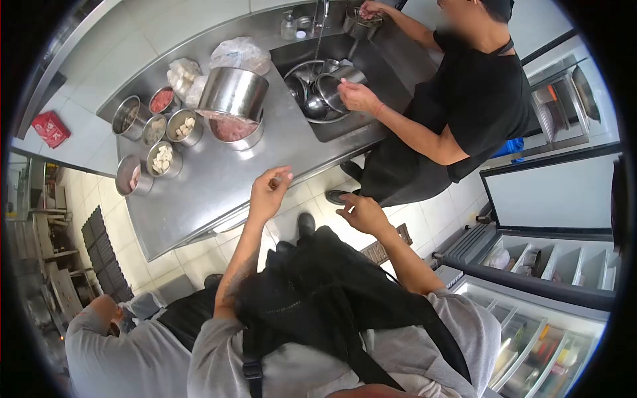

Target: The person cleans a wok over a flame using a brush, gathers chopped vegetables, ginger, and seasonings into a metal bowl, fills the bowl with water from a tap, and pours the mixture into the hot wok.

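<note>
My left hand (pixel 271 191) is raised in front of the steel counter's (pixel 219 192) near edge, fingers loosely bent and nothing visible in it. My right hand (pixel 365 215) hovers over the floor in front of my apron, its fingers curved and apart, holding nothing I can see. Nearest to my left hand on the counter is a steel pot of reddish minced meat (pixel 232 130). A larger steel pot (pixel 233 94) sits tilted over its back rim. Left of these stand several smaller steel containers, including one with pale chunks (pixel 162 160) and another with red meat (pixel 161 101).
A co-worker (pixel 458 113) in black handles a steel pot (pixel 328 91) at the sink (pixel 332 131), where water runs. Plastic bags (pixel 240 54) lie behind the pots. Opened refrigerated drawers (pixel 531 331) are at right. Another person in grey (pixel 133 351) is close at left.
</note>
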Demonstrator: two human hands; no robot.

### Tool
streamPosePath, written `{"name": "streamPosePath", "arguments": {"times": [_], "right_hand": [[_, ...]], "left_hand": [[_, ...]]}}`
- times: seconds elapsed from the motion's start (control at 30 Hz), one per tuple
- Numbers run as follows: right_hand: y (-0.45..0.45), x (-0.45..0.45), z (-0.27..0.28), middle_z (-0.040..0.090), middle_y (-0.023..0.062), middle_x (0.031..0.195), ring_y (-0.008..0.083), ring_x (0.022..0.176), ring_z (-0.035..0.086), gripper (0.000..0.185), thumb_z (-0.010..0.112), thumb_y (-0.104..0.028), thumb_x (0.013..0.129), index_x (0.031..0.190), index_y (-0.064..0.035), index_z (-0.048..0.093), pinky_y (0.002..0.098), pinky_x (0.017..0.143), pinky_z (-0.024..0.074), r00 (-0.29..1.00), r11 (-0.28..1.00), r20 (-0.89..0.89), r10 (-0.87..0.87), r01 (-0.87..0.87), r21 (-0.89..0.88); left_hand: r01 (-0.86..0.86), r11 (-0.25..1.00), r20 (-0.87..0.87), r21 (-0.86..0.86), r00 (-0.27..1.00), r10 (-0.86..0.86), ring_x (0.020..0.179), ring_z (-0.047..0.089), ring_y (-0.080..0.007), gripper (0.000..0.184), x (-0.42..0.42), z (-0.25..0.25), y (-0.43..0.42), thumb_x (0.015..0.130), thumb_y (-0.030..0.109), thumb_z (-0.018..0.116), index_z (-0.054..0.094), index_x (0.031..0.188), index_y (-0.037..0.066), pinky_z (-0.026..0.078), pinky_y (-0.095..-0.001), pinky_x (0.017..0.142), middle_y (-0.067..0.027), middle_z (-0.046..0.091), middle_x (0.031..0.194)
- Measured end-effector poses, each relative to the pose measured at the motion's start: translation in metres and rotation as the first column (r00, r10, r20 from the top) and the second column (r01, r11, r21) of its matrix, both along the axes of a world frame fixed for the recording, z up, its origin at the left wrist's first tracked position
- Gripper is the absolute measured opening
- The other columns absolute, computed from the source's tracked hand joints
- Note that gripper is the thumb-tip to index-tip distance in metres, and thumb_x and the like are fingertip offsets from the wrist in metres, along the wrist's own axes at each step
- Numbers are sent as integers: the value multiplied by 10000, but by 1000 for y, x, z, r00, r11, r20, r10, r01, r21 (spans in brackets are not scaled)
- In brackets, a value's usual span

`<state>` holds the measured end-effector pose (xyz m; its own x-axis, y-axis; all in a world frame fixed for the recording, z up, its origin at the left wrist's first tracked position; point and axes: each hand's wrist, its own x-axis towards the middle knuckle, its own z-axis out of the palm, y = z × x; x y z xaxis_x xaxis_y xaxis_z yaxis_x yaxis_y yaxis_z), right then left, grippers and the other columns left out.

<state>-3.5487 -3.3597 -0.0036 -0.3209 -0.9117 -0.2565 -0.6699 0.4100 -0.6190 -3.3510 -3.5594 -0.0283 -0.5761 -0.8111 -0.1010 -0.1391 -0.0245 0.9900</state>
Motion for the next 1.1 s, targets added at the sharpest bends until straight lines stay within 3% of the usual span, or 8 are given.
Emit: {"name": "streamPosePath", "arguments": {"times": [0.07,0.23,0.3,0.5,0.57,0.83,0.97,1.1], "right_hand": [[2,-3,-1,745,131,884,340,850,713,413,732,-237,857,1194,-10,659,419,799,551,1000,1000,9,-12,12,-8],[-8,-3,-8,742,139,881,330,819,715,422,734,-235,861,1213,-18,652,409,755,558,1000,999,23,-13,14,-43],[-10,-4,-5,742,130,887,285,788,724,436,741,-254,859,1219,-25,650,401,732,561,1000,999,-10,0,0,-38],[1,-7,-14,746,150,901,285,769,729,444,733,-266,868,1216,-4,648,386,741,562,990,980,-4,-141,141,140],[2,-4,-6,743,162,902,282,764,732,442,730,-255,869,1219,2,645,383,745,563,978,975,34,-206,203,88],[3,4,-1,753,121,932,278,796,729,443,723,-278,871,1242,-49,647,383,776,566,918,896,-58,-392,395,204],[16,3,-30,756,101,958,283,860,734,473,713,-331,878,1264,-66,644,407,826,557,887,855,-24,-462,452,255],[63,5,-101,671,233,1179,383,1104,645,568,751,-373,846,1274,-23,620,425,942,517,906,867,-187,-380,419,271]], "left_hand": [[118,992,113,-36,987,-113,628,493,-50,252,0,-3,-2,943,225,700,731,1122,51,415,-237,570,-10,679,815],[143,987,9,74,990,-144,658,515,-53,268,-5,-41,5,964,240,683,727,1114,23,439,-227,603,19,651,791],[159,986,113,59,980,-165,658,521,-56,269,-16,-56,3,966,239,679,728,1116,22,447,-229,608,16,654,792],[297,948,115,115,944,-310,650,546,-77,280,-53,-56,-21,954,268,694,745,1080,22,444,-241,599,-5,662,789],[328,945,96,8,940,-328,638,541,-80,276,-67,-60,-36,951,268,699,744,1074,25,442,-245,596,1,653,775],[382,924,-20,29,924,-381,637,612,-117,265,-102,-62,-80,943,264,689,744,1045,25,493,-272,603,-66,729,857],[440,888,-40,131,898,-439,690,560,-78,278,-109,-64,-96,952,256,697,730,1071,7,467,-240,616,-20,681,847],[478,867,-32,141,877,-479,690,569,-91,305,-111,-79,-105,960,283,679,728,1073,4,484,-253,631,-29,698,886]]}}
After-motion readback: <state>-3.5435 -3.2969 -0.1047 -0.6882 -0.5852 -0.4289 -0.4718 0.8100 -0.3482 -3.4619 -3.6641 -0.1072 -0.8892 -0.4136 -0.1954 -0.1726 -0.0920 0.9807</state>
